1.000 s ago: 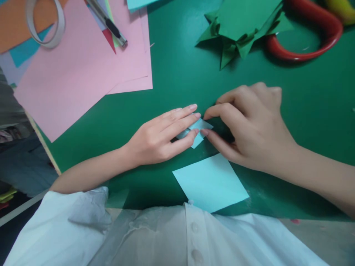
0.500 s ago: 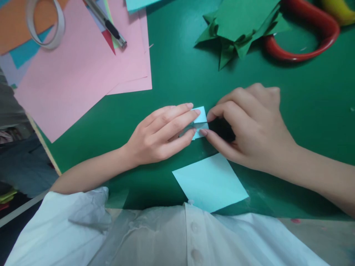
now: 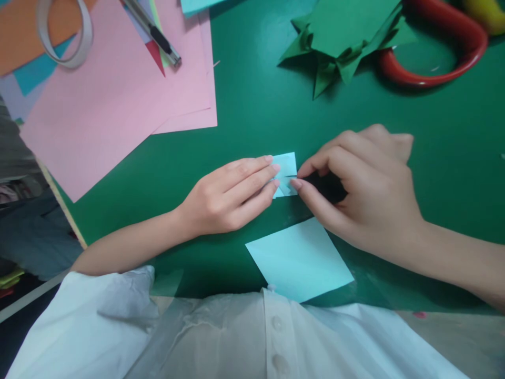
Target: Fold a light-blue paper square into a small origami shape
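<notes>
A small folded piece of light blue paper (image 3: 286, 164) lies on the green table, with a slit-like fold line across its middle. My left hand (image 3: 229, 195) holds its left part down under close-set fingers, the thumb hidden. At the paper's right edge, my right hand (image 3: 363, 184) pinches the border between thumb and index finger, the other fingers curled. Just below the hands lies a flat light blue sheet (image 3: 300, 260), touched by neither.
Pink sheets (image 3: 102, 89) spread over the upper left, bearing a roll of tape (image 3: 86, 37) and a utility knife (image 3: 158, 37). Toward the upper right are a folded green paper piece (image 3: 343, 31) and red-handled scissors (image 3: 426, 79). The table's near edge borders my shirt.
My left fingers have drawn back slightly to the left, baring more of the folded paper. Its upper flap lies flatter. My right hand has shifted a little right.
</notes>
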Demonstrator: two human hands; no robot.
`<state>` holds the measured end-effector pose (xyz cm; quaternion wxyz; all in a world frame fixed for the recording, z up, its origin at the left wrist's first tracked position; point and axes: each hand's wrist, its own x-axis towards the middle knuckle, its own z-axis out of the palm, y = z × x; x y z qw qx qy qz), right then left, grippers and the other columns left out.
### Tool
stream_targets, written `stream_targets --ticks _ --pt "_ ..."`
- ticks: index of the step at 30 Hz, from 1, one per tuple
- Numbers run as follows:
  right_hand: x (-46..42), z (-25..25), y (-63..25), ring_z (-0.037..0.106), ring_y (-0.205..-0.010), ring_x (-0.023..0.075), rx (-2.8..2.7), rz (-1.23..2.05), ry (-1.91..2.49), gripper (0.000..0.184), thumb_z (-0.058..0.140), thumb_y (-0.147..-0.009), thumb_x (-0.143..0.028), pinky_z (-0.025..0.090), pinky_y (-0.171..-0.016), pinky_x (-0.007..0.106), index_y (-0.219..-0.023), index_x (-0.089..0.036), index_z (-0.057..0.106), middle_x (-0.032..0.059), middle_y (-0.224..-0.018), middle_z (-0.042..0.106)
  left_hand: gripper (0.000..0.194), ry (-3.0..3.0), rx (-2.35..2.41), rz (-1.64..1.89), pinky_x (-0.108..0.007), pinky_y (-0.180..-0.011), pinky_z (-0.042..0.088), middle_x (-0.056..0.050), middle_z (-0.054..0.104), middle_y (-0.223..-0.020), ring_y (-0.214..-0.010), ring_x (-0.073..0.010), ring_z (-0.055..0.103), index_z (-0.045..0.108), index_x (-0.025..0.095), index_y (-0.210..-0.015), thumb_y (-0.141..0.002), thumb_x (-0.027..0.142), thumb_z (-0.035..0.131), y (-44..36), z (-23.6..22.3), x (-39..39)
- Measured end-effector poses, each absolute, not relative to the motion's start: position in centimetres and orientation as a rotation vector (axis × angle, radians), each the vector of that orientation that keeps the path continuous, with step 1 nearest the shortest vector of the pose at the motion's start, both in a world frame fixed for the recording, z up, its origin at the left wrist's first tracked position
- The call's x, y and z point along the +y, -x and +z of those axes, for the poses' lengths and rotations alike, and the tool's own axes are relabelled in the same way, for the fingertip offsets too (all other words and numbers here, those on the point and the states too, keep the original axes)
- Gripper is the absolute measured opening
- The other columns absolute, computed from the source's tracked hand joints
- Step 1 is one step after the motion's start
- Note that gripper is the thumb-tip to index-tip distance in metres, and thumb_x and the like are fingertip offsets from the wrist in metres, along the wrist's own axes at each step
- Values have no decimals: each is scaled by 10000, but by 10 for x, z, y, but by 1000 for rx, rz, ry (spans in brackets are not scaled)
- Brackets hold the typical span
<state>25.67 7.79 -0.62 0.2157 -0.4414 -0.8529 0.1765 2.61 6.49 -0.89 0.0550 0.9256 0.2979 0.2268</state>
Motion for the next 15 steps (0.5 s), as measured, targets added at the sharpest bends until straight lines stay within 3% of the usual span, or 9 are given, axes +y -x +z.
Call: stream_targets --ticks 7,11,15 --pt "78 -5 -256 512 -773 200 -2298 597 1209 153 573 -928 -309 277 -756 355 -818 -203 580 -4 -734 554 194 -2839 885 653 -360 -1014 611 -103 727 -1182 -1211 -222 660 659 110 -1100 -937 121 554 -26 -7 63" --pt "78 -6 -257 507 -784 197 -2313 537 1214 165 579 -928 -325 267 -756 346 -821 -200 575 -10 -735 554 217 -2819 905 666 -358 -1028 605 -81 726 -1186 -1237 -201 643 662 141 -1114 -952 125 518 -27 -8 63" --pt "79 -9 -257 508 -785 183 -2348 466 1203 175 529 -951 -310 267 -746 338 -819 -198 556 -16 -724 539 168 -2893 931 681 -331 -953 642 -42 750 -1118 -1127 -180 705 687 180 -1017 -957 150 532 -29 -8 64"
